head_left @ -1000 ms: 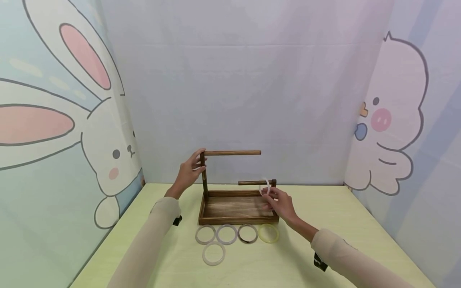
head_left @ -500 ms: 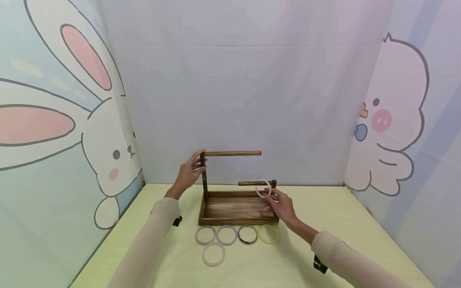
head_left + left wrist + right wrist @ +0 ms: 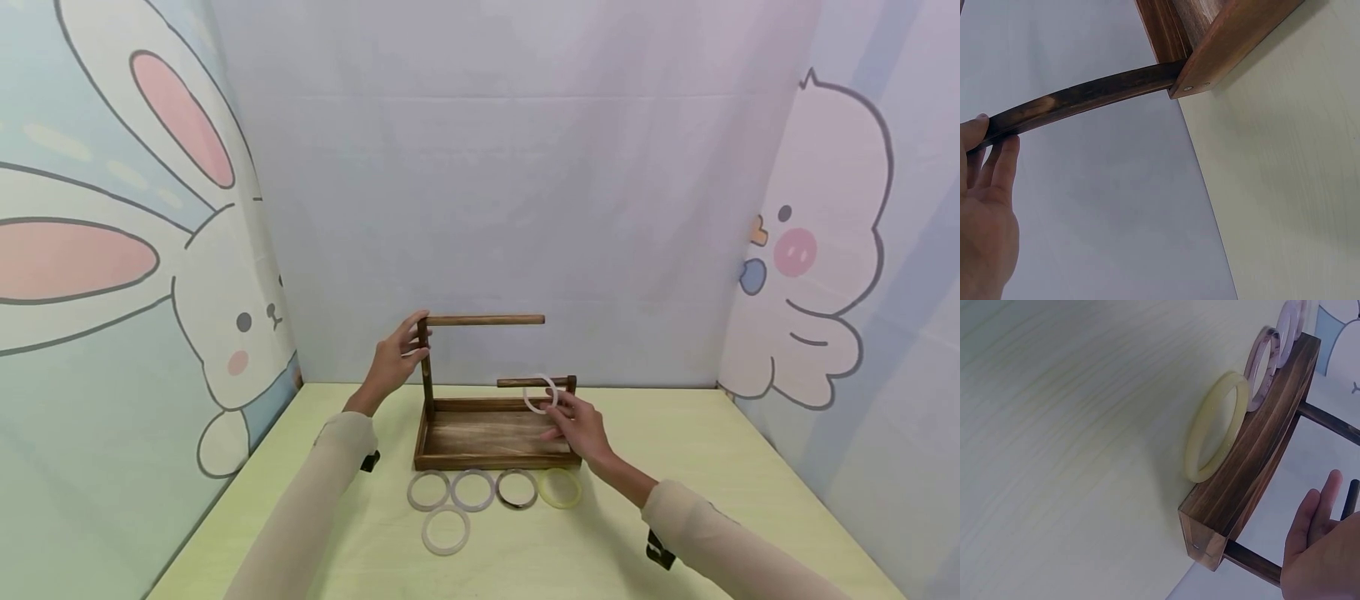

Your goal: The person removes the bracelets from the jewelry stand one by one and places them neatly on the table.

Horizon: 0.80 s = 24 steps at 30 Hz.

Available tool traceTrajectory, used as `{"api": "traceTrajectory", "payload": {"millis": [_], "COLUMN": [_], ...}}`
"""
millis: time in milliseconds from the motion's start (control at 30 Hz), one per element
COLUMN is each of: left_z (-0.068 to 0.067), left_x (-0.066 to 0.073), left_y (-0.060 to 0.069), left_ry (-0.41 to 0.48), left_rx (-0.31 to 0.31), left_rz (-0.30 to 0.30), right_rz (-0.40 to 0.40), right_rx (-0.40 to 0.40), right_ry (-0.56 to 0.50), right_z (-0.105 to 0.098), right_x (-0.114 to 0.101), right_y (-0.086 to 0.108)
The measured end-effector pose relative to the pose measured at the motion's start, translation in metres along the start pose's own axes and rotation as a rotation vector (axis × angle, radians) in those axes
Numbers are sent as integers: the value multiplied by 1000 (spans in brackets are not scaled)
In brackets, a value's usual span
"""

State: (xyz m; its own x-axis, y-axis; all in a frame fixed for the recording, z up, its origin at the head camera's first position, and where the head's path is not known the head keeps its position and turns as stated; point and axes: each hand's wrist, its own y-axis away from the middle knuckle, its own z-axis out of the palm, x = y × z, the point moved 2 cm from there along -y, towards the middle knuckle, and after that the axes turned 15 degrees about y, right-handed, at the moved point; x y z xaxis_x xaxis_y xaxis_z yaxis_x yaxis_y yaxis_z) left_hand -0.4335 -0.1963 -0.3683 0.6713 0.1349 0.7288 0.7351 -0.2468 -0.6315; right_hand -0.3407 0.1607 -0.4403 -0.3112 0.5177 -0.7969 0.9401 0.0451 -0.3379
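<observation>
A dark wooden stand [image 3: 495, 461] has a tray base, a tall post with a long upper bar [image 3: 483, 320], and a short post with a lower bar [image 3: 512, 383]. At the tall post [image 3: 1085, 97], my left hand [image 3: 392, 362] grips the upper end between thumb and fingers. My right hand [image 3: 583, 427] pinches a white bangle [image 3: 527, 403] by its right side, above the tray. The bangle overlaps the lower bar and seems to hang around it. In the right wrist view, my right hand [image 3: 1325, 550] hides that bangle.
Along the tray's front lie a yellow bangle [image 3: 542, 498], a dark-patterned bangle [image 3: 498, 497], a lavender bangle [image 3: 454, 497] and a greyish bangle [image 3: 411, 497]. Nearer to me lies another white bangle [image 3: 426, 542]. Pale cloth walls [image 3: 480, 208] surround the table [image 3: 660, 450].
My right hand has moved the white bangle slightly left along the lower bar, and the bangle has turned to show more of its ring. My left hand has stayed at the post.
</observation>
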Motion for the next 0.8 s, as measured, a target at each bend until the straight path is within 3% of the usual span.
{"api": "traceTrajectory", "payload": {"millis": [567, 800], "left_z": [-1, 0], "left_x": [-5, -7], "left_y": [-1, -2], "left_ry": [8, 11], "left_rx": [-7, -4], "left_rz": [13, 14], "right_rz": [19, -3], "right_rx": [-63, -73], "right_ry": [-72, -47], "right_z": [12, 18], "right_x": [-11, -13], "right_y": [-2, -7]}}
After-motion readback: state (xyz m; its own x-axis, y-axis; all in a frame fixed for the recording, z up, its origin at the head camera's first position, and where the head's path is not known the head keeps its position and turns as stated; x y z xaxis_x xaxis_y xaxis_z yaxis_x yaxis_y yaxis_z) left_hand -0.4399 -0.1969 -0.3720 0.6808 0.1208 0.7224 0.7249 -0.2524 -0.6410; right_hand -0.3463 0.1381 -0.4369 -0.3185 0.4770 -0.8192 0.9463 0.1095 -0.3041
